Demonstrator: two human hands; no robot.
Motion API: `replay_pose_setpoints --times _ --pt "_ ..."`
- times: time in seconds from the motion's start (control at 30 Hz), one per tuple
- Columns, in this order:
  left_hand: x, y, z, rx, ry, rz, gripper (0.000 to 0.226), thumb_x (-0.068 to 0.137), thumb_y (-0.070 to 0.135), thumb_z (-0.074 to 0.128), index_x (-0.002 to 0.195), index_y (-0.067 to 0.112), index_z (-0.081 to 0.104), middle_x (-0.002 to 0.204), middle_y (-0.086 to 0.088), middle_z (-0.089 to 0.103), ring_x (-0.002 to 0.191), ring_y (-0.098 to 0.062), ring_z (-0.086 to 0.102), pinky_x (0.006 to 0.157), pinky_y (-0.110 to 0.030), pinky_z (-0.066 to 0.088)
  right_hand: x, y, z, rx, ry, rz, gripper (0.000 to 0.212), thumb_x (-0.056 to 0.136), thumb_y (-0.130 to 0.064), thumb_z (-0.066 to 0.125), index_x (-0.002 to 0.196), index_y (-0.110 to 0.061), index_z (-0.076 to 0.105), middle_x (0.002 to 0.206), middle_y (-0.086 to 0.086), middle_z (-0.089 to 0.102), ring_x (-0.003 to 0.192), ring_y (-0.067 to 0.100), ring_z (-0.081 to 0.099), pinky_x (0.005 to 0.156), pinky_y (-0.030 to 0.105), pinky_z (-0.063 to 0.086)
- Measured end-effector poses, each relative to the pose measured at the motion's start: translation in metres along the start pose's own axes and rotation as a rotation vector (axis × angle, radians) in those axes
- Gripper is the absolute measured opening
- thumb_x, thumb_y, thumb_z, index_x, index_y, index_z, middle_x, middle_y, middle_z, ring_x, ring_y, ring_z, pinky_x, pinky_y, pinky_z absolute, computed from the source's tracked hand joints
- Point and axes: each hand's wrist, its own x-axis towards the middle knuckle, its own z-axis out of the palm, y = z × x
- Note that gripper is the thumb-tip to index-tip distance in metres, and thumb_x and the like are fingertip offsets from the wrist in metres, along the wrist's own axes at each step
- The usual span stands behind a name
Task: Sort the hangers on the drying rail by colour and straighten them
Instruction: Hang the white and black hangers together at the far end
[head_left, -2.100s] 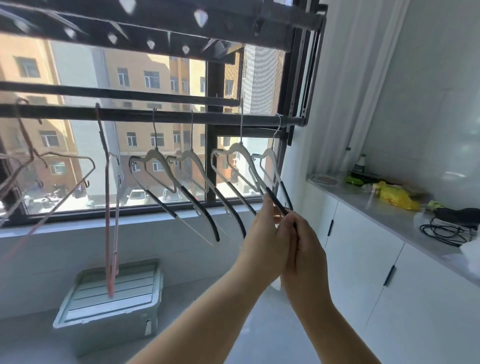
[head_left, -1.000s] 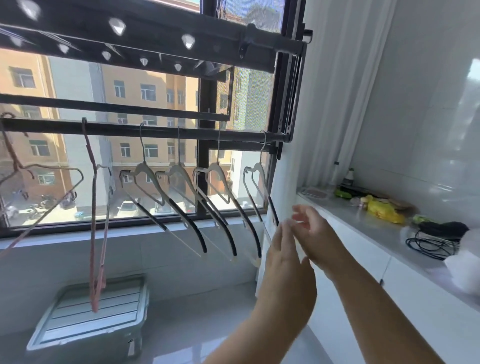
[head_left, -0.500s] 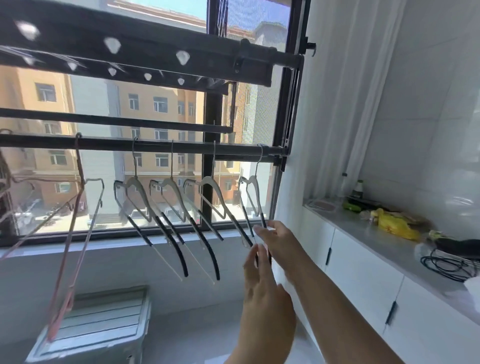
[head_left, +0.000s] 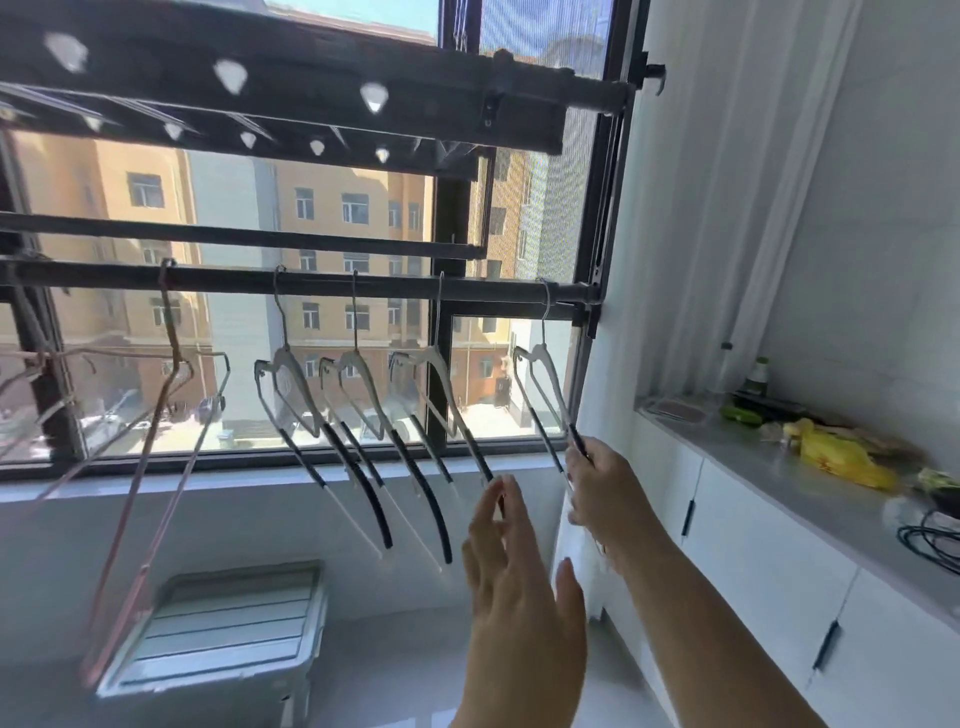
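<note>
- R hand (head_left: 602, 493) pinches the lower arm of end hanger (head_left: 550, 379), far right on rail (head_left: 311, 285).
- L hand (head_left: 519, 587): fingers straight, spread, holding nothing, tips by next hanger (head_left: 447, 384).
- Far left: pink hangers (head_left: 174, 348).

no readable text, labels or numbers

Bright daylight pours through a large dark-framed window (head_left: 441, 364) facing orange apartment buildings (head_left: 332, 208). A sheer white curtain (head_left: 727, 208) hangs beside a white tiled wall (head_left: 883, 234) on the right. White cabinets (head_left: 753, 561) carry a grey counter (head_left: 810, 493) with a yellow bag (head_left: 836, 457) at its back edge, and a pale storage box (head_left: 228, 629) sits on the glossy floor (head_left: 395, 675).
</note>
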Motion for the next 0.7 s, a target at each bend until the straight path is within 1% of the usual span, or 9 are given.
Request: replay_pose_setpoints --times 0.03,0.13,0.2,0.27,0.33,0.4,0.47,0.53,0.7 --pt "0.003 -0.001 0.001 0.016 -0.007 -0.005 0.076 0.079 0.02 0.06 0.14 0.014 0.015 0.136 0.002 0.021 0.118 -0.008 0.031 0.096 -0.035 0.018 -0.001 -0.001 -0.003 -0.054 -0.003 -0.017 0.033 0.098 -0.024 0.035 0.119 -0.004 0.052 0.078 0.0 0.056 0.066 0.011 0.053 0.056 0.017 0.044" --pt "0.009 -0.005 0.004 0.015 -0.03 -0.036 0.09 0.074 0.014 0.07 0.142 0.011 0.01 0.14 -0.002 0.02 0.128 -0.012 0.019 0.103 -0.036 0.016 -0.005 -0.005 -0.011 -0.452 0.137 -0.118 0.045 0.093 -0.028 0.046 0.134 -0.01 0.04 0.124 0.012 0.052 0.111 0.021 0.051 0.094 0.026 0.042" --pt "0.007 -0.01 0.005 -0.019 -0.035 -0.028 0.082 0.085 0.03 0.053 0.144 0.017 -0.003 0.145 0.0 0.012 0.137 -0.004 -0.001 0.112 -0.024 0.002 -0.014 -0.019 -0.011 -0.456 0.264 -0.321 0.046 0.091 -0.025 0.051 0.134 -0.015 0.041 0.133 0.007 0.046 0.12 0.015 0.044 0.099 0.015 0.033" --pt "0.006 -0.014 0.003 -0.085 -0.051 -0.062 0.074 0.089 0.045 0.032 0.14 0.027 -0.017 0.15 0.007 0.001 0.133 0.008 -0.015 0.109 -0.012 -0.009 -0.024 -0.034 -0.006 -0.345 0.229 -0.467 0.04 0.09 -0.019 0.054 0.13 -0.019 0.046 0.133 0.001 0.047 0.117 0.004 0.041 0.093 0.001 0.026" --pt "0.005 -0.02 -0.002 -0.193 -0.115 -0.141 0.07 0.091 0.034 0.04 0.139 0.032 -0.011 0.149 0.01 0.004 0.132 0.012 -0.006 0.107 -0.009 -0.002 -0.033 -0.047 0.004 -0.211 0.065 -0.451 0.04 0.091 -0.017 0.052 0.13 -0.021 0.046 0.136 -0.002 0.046 0.122 0.005 0.043 0.095 0.005 0.028" --pt "0.007 -0.029 -0.006 -0.226 -0.118 -0.179 0.062 0.09 0.019 0.048 0.14 0.026 0.011 0.141 0.006 0.027 0.128 0.002 0.024 0.103 -0.011 0.019 -0.035 -0.055 0.014 -0.137 -0.122 -0.348 0.042 0.093 -0.017 0.048 0.135 -0.02 0.041 0.141 -0.001 0.044 0.129 0.013 0.041 0.099 0.015 0.029" --pt "0.007 -0.037 -0.008 -0.225 -0.152 -0.207 0.053 0.089 0.021 0.05 0.136 0.022 0.025 0.127 0.006 0.041 0.114 -0.001 0.039 0.089 -0.002 0.028 -0.031 -0.057 0.023 -0.135 -0.231 -0.253 0.044 0.095 -0.019 0.046 0.138 -0.019 0.037 0.143 0.002 0.042 0.131 0.018 0.04 0.103 0.023 0.031" --pt "0.007 -0.042 -0.011 -0.239 -0.203 -0.235 0.047 0.088 0.025 0.053 0.13 0.025 0.033 0.118 0.011 0.044 0.108 0.001 0.041 0.079 0.002 0.029 -0.025 -0.056 0.029 -0.16 -0.258 -0.165 0.045 0.094 -0.021 0.046 0.138 -0.017 0.037 0.139 0.004 0.046 0.127 0.021 0.044 0.107 0.03 0.033" --pt "0.009 -0.049 -0.017 -0.251 -0.255 -0.231 0.033 0.087 0.029 0.056 0.118 0.026 0.045 0.113 0.015 0.051 0.108 0.0 0.044 0.082 -0.002 0.028 -0.02 -0.054 0.038 0.1 -0.324 0.02 0.038 0.093 -0.006 0.044 0.131 -0.008 0.044 0.119 0.009 0.057 0.103 0.023 0.061 0.095 0.041 0.049"
